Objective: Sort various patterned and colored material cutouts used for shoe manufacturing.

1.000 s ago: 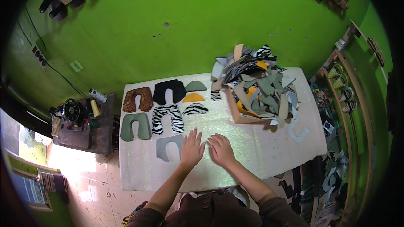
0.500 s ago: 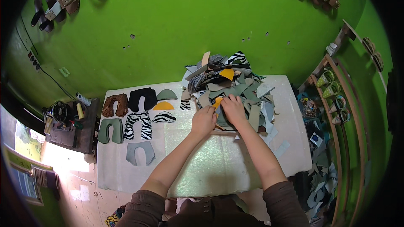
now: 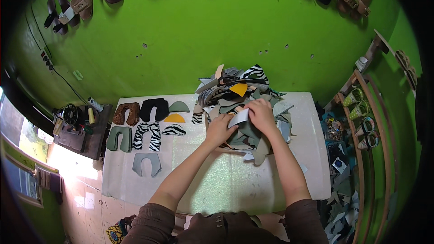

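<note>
A light grey flat scrap, like leather or fabric, stands tilted between my hands above a heap of cut scraps. My left hand pinches its left side, thumb toward the lower edge. At its right edge my right hand has its fingers curled against it; some fingertips are hidden. Green, camouflage, tan and zebra-striped scraps lie around and beneath both hands. A yellow piece sits higher on the heap.
Sorted U-shaped pieces lie on the left of the white table: brown, black, green, zebra and grey. Half-round pieces lie beside them. A sewing machine stands left; a shoe rack stands right.
The yellow piece between my hands is gone from view, and a light grey scrap is there instead. Scraps at the heap's front have shifted. The view has tilted slightly upward.
</note>
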A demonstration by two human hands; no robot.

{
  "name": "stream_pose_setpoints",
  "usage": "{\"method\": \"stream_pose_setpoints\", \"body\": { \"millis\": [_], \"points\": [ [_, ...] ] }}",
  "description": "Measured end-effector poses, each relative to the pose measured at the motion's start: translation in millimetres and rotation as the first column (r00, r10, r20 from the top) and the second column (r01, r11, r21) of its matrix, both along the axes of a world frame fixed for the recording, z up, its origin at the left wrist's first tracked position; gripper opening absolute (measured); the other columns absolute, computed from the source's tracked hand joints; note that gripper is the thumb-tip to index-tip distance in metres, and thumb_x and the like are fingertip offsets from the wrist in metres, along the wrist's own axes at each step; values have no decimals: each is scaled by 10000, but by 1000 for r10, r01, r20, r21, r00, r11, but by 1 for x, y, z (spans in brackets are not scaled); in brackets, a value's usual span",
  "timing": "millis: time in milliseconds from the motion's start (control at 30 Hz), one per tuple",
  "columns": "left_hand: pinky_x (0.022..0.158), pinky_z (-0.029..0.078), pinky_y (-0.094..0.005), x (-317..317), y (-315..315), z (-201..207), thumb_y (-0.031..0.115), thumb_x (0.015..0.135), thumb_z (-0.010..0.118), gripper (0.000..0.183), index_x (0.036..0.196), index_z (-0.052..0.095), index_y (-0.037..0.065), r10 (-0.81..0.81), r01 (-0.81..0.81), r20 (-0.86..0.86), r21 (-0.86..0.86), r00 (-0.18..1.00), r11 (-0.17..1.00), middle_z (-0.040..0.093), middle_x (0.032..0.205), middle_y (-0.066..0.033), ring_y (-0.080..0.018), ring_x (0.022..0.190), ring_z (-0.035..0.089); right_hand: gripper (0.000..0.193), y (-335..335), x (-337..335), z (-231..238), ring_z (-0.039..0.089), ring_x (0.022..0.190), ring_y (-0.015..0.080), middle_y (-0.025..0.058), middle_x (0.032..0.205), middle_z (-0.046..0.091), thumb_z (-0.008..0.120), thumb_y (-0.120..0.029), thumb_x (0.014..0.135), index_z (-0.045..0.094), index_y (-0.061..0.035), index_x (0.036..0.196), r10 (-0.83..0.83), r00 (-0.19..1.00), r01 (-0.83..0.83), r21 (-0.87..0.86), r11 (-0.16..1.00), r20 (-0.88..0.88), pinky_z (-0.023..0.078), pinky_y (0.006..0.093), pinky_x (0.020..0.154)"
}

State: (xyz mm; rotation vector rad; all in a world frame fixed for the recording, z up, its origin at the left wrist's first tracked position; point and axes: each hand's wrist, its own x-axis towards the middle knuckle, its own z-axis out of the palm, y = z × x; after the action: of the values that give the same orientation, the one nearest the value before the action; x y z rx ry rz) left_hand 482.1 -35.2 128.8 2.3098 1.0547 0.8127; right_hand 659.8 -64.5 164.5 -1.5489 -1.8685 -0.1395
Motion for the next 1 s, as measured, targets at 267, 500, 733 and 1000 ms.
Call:
{"method": "stream_pose_setpoints", "body": {
  "millis": [267, 500, 733, 1000],
  "points": [
    [810, 436, -333, 21, -3, 50, 143, 763, 598, 408, 1136, 483, 22, -94, 72, 312, 83, 945, 994, 546, 1040, -121, -304, 957, 537, 219, 3, 24, 33, 531, 833, 255, 93, 856, 577, 524, 44, 703, 585, -51, 891, 77, 932, -86, -8, 996, -355, 418, 315, 746],
    [881, 391, -285, 1, -16, 75, 170, 931, 343, 317, 1188, 451, 18, -131, 314, 535, -267, 834, 911, 585, 1053, -127, -190, 996, 539, 125, -4, 22, 39, 562, 707, 229, 86, 813, 602, 514, -35, 785, 562, -39, 900, 138, 793, -201, -41, 979, -594, 437, 313, 633],
    [905, 374, -325, -18, -27, 53, 262, 778, 623, 583, 1245, 385, 5, -121, 144, 145, -163, 982, 976, 465, 1207, -158, -235, 1109, 469, 159, -21, -13, 31, 583, 669, 315, 152, 737, 607, 531, -188, 802, 585, -80, 907, 75, 939, -172, -272, 947, -335, 446, 372, 585],
    [703, 431, -238, -34, -28, 19, 146, 900, 444, 220, 1004, 572, 1, 76, 72, 369, -372, 926, 925, 614, 829, -75, -109, 754, 545, 194, -27, -38, 38, 586, 616, 242, 123, 684, 602, 602, -229, 768, 612, -59, 863, 122, 936, -289, -523, 802, -330, 437, 340, 566]
  ]
}}
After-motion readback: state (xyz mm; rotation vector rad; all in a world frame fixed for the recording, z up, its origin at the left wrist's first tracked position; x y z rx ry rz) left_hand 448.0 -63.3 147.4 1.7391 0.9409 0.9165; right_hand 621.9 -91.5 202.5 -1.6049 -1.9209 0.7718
